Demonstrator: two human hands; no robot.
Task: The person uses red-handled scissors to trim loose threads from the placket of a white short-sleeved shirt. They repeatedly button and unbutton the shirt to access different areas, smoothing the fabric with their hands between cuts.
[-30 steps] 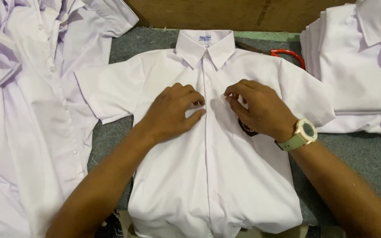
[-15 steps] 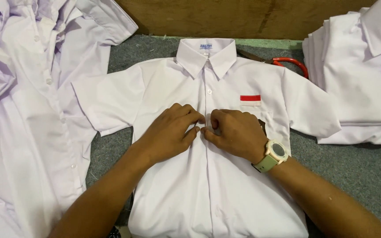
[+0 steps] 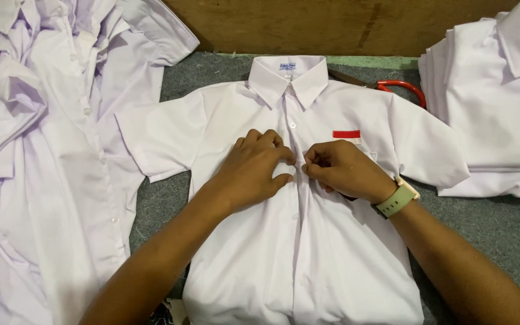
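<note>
hands have dropped lower: left hand and right hand pinch the placket of the white shirt, flat on the grey table mid-scene; red patch now uncovered.

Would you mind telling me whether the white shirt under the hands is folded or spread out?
Spread out: the shirt lies flat, front up, both short sleeves out sideways, collar toward the wall.

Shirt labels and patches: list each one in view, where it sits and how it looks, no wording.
Neck label: inside the collar of the flat shirt, small white rectangle with dark print.
Chest patch: above the pocket, beside the right hand, a red strip over white.
Watch: right wrist, pale green strap; its face is turned away.
No packages, signs or screens.
</note>
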